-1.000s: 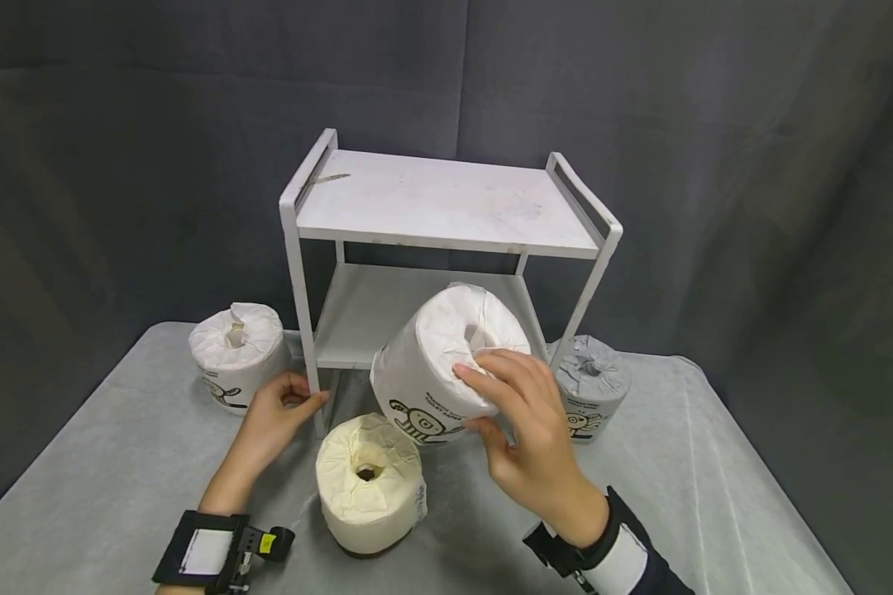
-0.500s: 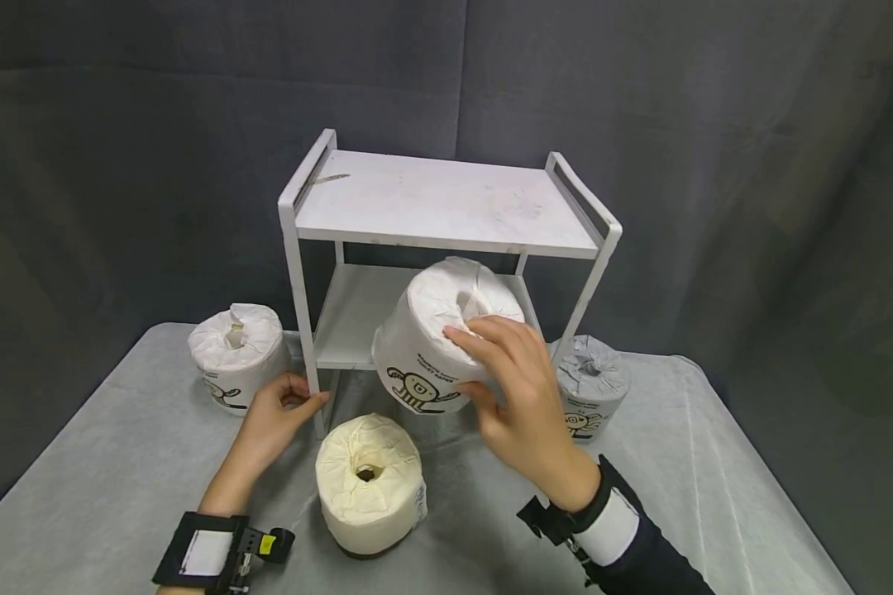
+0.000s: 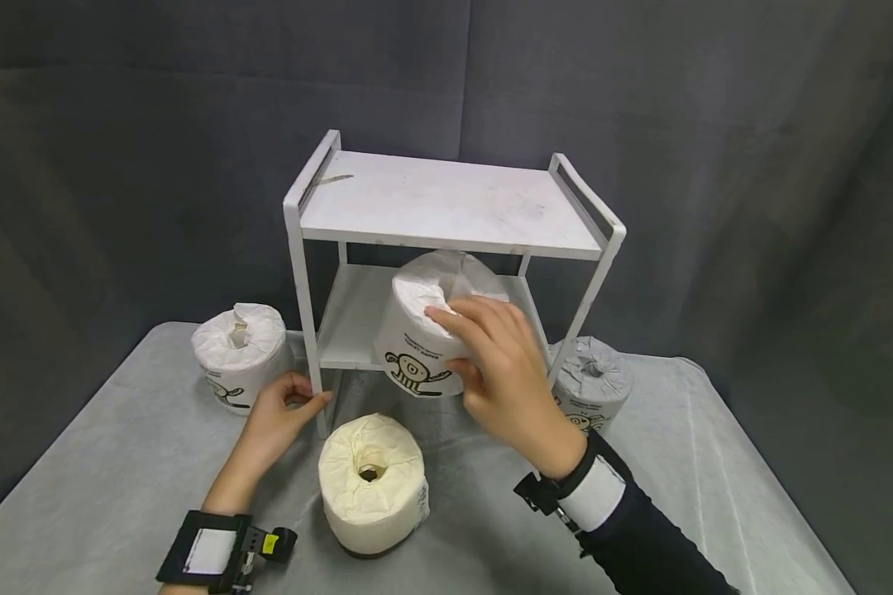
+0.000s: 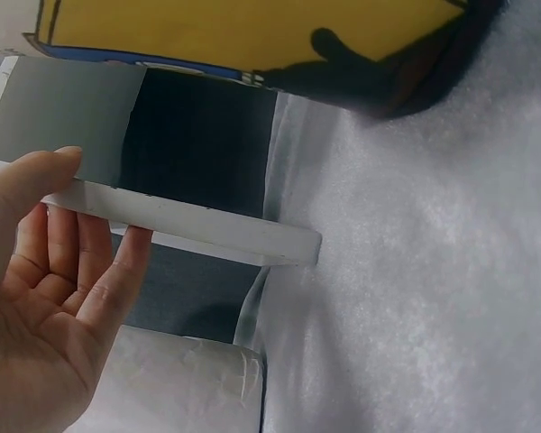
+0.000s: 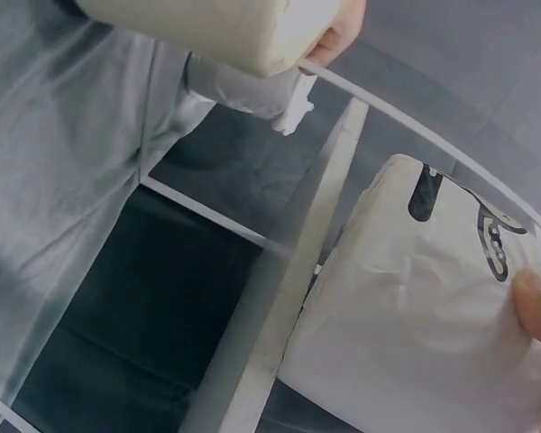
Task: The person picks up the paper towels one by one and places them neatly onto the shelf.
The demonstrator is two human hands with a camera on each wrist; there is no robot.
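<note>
While the left hand point(image 3: 283, 409) pinches the slim white front leg point(image 3: 305, 306) of the white two-tier rack point(image 3: 446, 194), the right hand point(image 3: 502, 376) grips a white paper-wrapped toilet roll with a printed bee figure point(image 3: 409, 330). The right fingers bend over the top of this roll, near its core hole; the thumb bears on its side. The roll is tilted, ahead of the right palm, at the front of the space between the rack's two tiers. Contact with the grey-white lower shelf point(image 3: 353, 318) cannot be confirmed.

Status: placement of the held roll appears under way but incomplete, since the right hand has not released it. No roll is seen resting on either tier. Three units remain on the cloth-covered grey counter point(image 3: 714, 496): a cream-wrapped roll point(image 3: 372, 514) between the hands, nearer the person; a white-wrapped bee-print roll point(image 3: 241, 359) just beyond the left hand; and a greyish-white wrapped roll point(image 3: 594, 387) to the right of the right hand.

Change from the earlier frames: the held roll and right hand have advanced toward the rack. The left hand's grip and the three counter rolls are unchanged.
</note>
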